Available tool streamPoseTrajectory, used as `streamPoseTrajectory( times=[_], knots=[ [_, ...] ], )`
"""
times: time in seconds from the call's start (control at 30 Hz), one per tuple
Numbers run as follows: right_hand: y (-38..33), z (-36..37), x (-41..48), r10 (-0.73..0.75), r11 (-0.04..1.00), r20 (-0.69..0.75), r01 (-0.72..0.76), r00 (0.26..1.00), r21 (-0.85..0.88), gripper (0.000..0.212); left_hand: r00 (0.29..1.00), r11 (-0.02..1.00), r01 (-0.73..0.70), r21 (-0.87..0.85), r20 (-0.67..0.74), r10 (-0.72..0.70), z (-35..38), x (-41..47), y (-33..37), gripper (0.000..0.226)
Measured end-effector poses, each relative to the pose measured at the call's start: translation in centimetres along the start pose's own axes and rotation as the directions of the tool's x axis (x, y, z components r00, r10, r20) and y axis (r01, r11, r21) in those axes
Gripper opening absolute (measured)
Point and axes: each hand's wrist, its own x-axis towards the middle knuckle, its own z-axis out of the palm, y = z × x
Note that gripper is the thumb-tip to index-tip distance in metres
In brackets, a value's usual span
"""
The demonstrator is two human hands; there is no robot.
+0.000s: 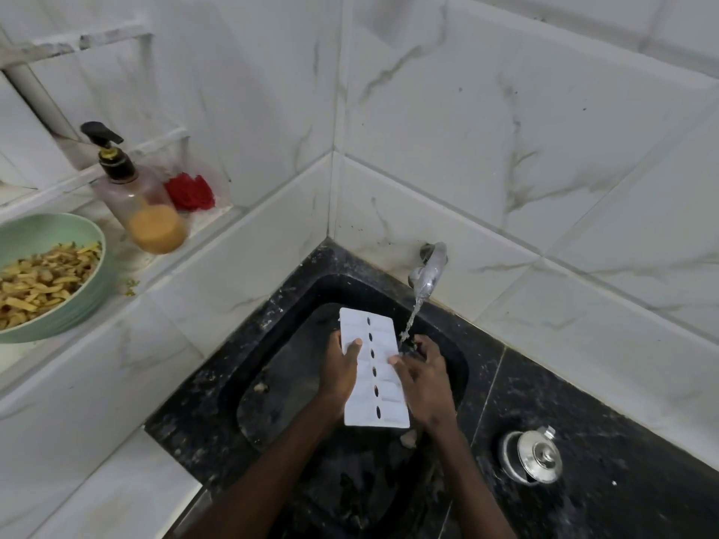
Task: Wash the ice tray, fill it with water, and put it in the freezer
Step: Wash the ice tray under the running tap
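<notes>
Both arms extended; left hand, right hand grip ice tray edges, thumbs on top

Partly out of sight
The tray hides most of the left hand; left edge cuts bowl; bottle blurred.

Soap bottle, green bowl, steel lid

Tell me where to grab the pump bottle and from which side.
Probably grip the pump bottle round its clear body, coming from the front: the wall stands behind it, the green bowl crowds its left, and the pump head looks too narrow.
</notes>
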Motion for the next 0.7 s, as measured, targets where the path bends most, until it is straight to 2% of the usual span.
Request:
streamPoseTrajectory(
  times=[0.07, 0.17, 0.3, 0.43, 0.47, 0.57, 0.6, 0.7],
  knots=[
    [-0.2, 0.2, 0.2, 0.063, 0.998, 0.037, -0.062, 0.997, -0.014, 0.041, 1.000, 1.000, -0.014, 0.011, 0.013, 0.014, 0.4, -0.3, 0.4, 0.027],
    [-1.3, 0.5, -0.7, 0.003, 0.993, 0.125, -0.018, 0.992, 0.118, 0.048, 1.000, 1.000, -0.009, 0.019, 0.019, 0.008, 0.3, -0.3, 1.1, 0.031],
    [-0.9, -0.2, -1.9, 0.036, 0.979, 0.013, -0.038, 0.999, 0.202, 0.047, 0.999, 0.998, 0.015, 0.060, -0.040, -0.013, 0.3, 0.2, 0.5, 0.030],
    [-0.4, 0.4, -2.0, 0.034, 0.999, -0.016, -0.034, 0.999, 0.042, 0.042, 0.998, 0.999, 0.046, 0.002, -0.042, -0.046, 0.8, 0.4, 0.3, 0.035],
    [-0.6, 0.8, -2.1, 0.044, 0.998, 0.001, -0.044, 0.999, 0.050, 0.045, 0.999, 0.999, 0.041, -0.011, -0.034, -0.042, 1.0, 0.1, 0.5, 0.038],
    [-1.5, 1.7, -2.7, 0.040, 0.974, 0.049, -0.050, 0.998, 0.222, 0.060, 0.997, 1.000, 0.016, -0.023, -0.073, -0.017, 1.2, -0.1, 0.7, 0.043],
    [-1.5, 1.9, -3.0, 0.016, 0.973, 0.055, -0.028, 0.998, 0.230, 0.060, 0.996, 1.000, 0.015, -0.010, -0.092, -0.015, 1.1, 0.0, 0.6, 0.042],
    [-0.9, 1.5, -2.9, -0.029, 1.000, -0.005, 0.029, 1.000, 0.009, 0.047, 0.995, 0.999, 0.031, -0.024, -0.099, -0.033, 0.9, 0.2, 0.4, 0.035]
  ],
)
